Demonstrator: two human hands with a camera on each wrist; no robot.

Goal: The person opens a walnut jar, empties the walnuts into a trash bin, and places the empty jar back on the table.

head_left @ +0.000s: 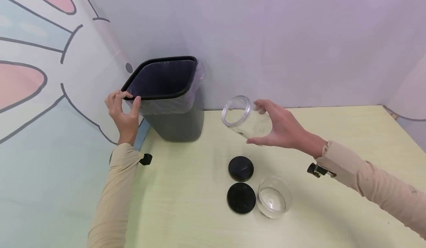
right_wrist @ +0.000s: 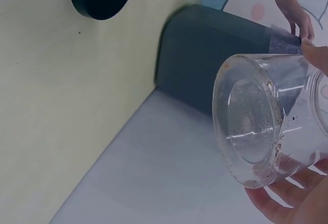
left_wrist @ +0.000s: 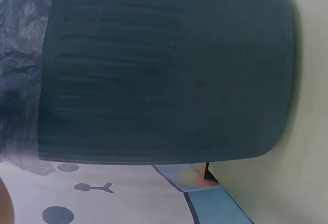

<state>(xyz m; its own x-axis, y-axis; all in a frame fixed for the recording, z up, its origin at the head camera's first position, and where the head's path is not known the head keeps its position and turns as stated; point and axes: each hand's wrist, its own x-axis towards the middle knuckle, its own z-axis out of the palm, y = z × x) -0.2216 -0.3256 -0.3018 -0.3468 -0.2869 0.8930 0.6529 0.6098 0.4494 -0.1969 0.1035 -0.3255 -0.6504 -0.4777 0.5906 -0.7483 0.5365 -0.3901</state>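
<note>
My right hand (head_left: 281,126) grips a clear jar (head_left: 237,111) around its side, above the table. The jar is tipped over, its open mouth facing left toward the trash bin (head_left: 179,122). In the right wrist view, brown specks cling inside the jar (right_wrist: 251,121) near its base. My left hand (head_left: 124,111) holds the bin's black rim at its front left corner, fingers over the edge and thumb on the outside. A translucent liner (head_left: 169,106) is folded over that rim. The left wrist view is filled mostly by the bin's dark side (left_wrist: 169,75).
Two round black lids, one farther back (head_left: 241,168) and one nearer (head_left: 241,198), lie on the pale yellow table (head_left: 186,203). Beside the nearer lid stands another clear container (head_left: 273,198), upright. A pale wall (head_left: 299,48) rises behind, and a cartoon-printed wall (head_left: 43,174) on the left.
</note>
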